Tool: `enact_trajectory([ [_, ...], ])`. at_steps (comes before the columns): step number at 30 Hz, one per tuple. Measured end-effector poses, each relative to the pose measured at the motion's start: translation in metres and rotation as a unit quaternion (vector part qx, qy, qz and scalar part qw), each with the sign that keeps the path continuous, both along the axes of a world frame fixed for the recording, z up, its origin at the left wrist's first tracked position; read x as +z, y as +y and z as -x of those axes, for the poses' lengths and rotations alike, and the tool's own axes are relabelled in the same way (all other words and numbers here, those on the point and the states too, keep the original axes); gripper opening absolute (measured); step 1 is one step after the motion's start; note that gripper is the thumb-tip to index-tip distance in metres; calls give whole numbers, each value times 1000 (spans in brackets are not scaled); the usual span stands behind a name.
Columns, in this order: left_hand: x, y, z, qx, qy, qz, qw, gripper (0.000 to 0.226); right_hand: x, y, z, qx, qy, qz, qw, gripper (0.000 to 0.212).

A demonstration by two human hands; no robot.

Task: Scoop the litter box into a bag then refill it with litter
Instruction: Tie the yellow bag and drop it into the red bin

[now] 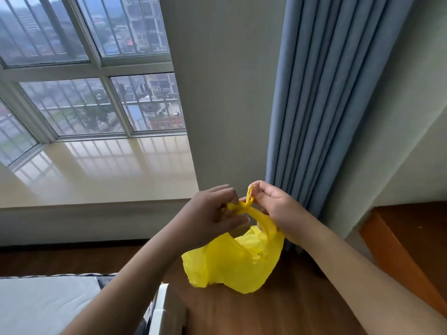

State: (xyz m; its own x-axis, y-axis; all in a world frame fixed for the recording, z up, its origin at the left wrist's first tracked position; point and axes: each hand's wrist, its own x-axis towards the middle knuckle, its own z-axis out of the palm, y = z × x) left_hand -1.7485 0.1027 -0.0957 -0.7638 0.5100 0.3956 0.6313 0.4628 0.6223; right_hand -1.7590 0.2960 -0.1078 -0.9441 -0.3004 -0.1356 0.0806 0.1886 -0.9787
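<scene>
A yellow plastic bag (232,264) hangs in the air in front of me, bulging at the bottom. Its two handles are twisted together into a knot above it. My left hand (212,213) pinches one yellow handle end at the left of the knot. My right hand (273,209) pinches the other handle loop, held up at the right. Both hands are close together above the wooden floor. No litter box or scoop shows in the head view.
A bay window (92,76) with a pale sill (108,170) fills the left. Blue curtains (326,105) hang behind my hands. An orange-brown wooden step (411,250) lies right. A white mattress (43,303) and a white object (162,310) sit lower left.
</scene>
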Motion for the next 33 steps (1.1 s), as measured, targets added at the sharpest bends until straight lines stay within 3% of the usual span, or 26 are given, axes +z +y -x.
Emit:
enact_trajectory([
  [4, 2, 12, -5, 8, 113, 19, 993, 28, 7, 10, 0, 88, -103, 54, 989, 28],
  [9, -3, 30, -15, 77, 113, 34, 990, 10, 2, 20, 1, 148, -154, -39, 976, 18],
  [12, -3, 38, -12, 154, -10, -64, 986, 31, -11, 27, 2, -13, 8, -83, 996, 17],
  [14, 1, 41, -10, 161, -98, -144, 972, 36, -10, 36, -4, -153, 168, -59, 972, 23],
  [15, 3, 43, -9, 167, -127, -175, 962, 36, -7, 40, -9, -178, 214, -27, 960, 28],
  [17, 6, 47, -8, 180, -176, -220, 943, 33, 0, 41, -18, -132, 237, -2, 962, 39],
  [20, 8, 55, -8, 185, -208, -250, 927, 30, -5, 34, -21, -24, 179, -123, 976, 50],
  [22, 9, 59, -9, 176, -228, -265, 920, 28, -10, 29, -20, 7, 123, -146, 982, 53],
  [27, 11, 61, -11, 146, -285, -300, 898, 34, -5, 23, -18, -14, 14, 17, 1000, 42],
  [33, 5, 59, -7, 215, -212, -256, 918, 37, 1, 33, -8, 8, -22, 88, 996, 27],
])
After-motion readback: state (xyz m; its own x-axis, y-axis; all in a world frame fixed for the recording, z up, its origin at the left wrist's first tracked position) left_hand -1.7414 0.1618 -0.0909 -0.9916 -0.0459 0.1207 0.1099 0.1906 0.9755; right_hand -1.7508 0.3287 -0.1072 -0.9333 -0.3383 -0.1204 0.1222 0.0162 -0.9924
